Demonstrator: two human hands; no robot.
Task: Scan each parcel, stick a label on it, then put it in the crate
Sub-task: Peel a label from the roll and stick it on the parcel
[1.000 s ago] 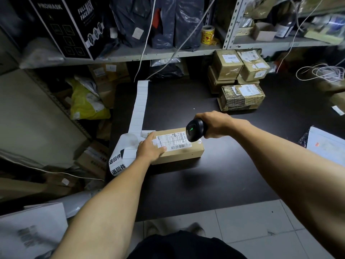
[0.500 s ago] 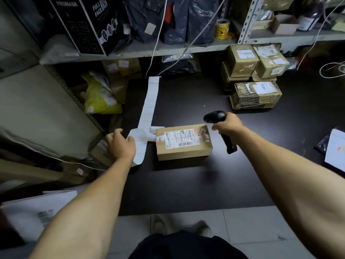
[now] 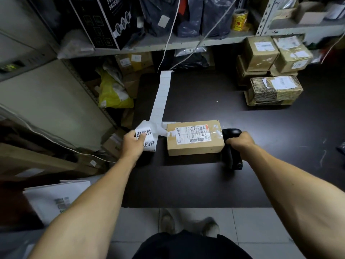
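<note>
A brown cardboard parcel (image 3: 195, 144) with a white shipping label on top lies on the dark table (image 3: 205, 184). Just right of it my right hand (image 3: 240, 143) grips the black barcode scanner (image 3: 231, 157), which stands low on the table beside the parcel. Left of the parcel my left hand (image 3: 133, 144) pinches the printed end of a long white label strip (image 3: 160, 98) that runs from the table's back edge to the parcel's left end. No crate is in view.
A stack of taped cardboard parcels (image 3: 270, 71) sits at the back right of the table. Metal shelving (image 3: 186, 43) with bags, a black box and a tape roll runs above the back. Boxes and a yellow bag (image 3: 113, 94) crowd the left gap. White paper (image 3: 56, 200) lies lower left.
My right hand has pulled the scanner away from above the parcel and lowered it to the parcel's right. My left hand left the parcel and took hold of the label strip's end.
</note>
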